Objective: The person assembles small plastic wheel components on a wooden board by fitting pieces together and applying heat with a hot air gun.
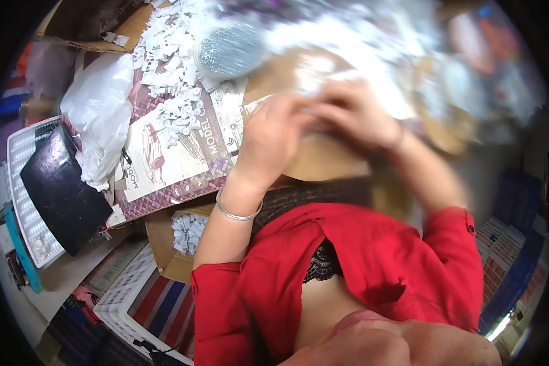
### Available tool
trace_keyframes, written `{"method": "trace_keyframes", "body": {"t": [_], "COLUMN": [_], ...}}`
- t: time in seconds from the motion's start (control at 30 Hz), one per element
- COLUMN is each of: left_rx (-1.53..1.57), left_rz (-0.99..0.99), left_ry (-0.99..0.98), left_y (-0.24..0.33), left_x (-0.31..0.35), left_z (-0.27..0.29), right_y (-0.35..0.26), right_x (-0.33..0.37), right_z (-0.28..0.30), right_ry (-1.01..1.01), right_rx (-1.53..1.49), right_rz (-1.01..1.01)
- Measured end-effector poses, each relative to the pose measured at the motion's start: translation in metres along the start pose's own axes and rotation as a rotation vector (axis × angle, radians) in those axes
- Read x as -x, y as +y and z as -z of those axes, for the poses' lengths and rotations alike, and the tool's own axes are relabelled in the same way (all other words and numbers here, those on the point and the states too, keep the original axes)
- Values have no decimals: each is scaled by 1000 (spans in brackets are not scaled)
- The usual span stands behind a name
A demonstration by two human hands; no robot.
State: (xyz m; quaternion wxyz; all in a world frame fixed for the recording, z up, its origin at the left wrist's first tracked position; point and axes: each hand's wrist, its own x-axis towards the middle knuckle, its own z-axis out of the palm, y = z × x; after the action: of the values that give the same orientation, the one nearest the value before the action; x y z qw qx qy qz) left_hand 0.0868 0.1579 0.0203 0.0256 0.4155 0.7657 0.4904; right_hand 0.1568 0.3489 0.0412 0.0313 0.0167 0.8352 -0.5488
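My left hand [267, 137] and my right hand [361, 114] meet over a brown cardboard piece [332, 163] on the table. The fingers of both are bent and drawn together, and motion smears them, the right ones most. Whatever small thing is between the fingertips is too blurred to name. Beyond my left hand stands a round tub [230, 50] of thin silvery pieces. To its left lies a heap of small white plastic parts [165, 53], with small round white parts [182, 116] nearer to me.
A printed sheet [158, 160] covers the table's near left. Past it are a clear plastic bag [100, 97], a curved black panel [64, 186] and a white basket [19, 165]. Below the table edge stands a cardboard box [165, 247] with white pieces. Blurred bagged items [460, 91] fill the far right.
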Motion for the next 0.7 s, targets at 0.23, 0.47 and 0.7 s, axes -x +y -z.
{"method": "trace_keyframes", "body": {"t": [0.23,0.47,0.7], "left_rx": [-96,-121,-138], "left_rz": [-41,-4,-31], "left_ry": [-91,-70,-101], "left_y": [-3,-6,-5], "left_x": [12,16,13], "left_z": [-9,-14,-13], "right_y": [26,37,20], "right_x": [20,21,11], "right_z": [-5,2,0], "right_ry": [136,15,19], "right_rx": [604,684,422], "right_rz": [577,680,227]}}
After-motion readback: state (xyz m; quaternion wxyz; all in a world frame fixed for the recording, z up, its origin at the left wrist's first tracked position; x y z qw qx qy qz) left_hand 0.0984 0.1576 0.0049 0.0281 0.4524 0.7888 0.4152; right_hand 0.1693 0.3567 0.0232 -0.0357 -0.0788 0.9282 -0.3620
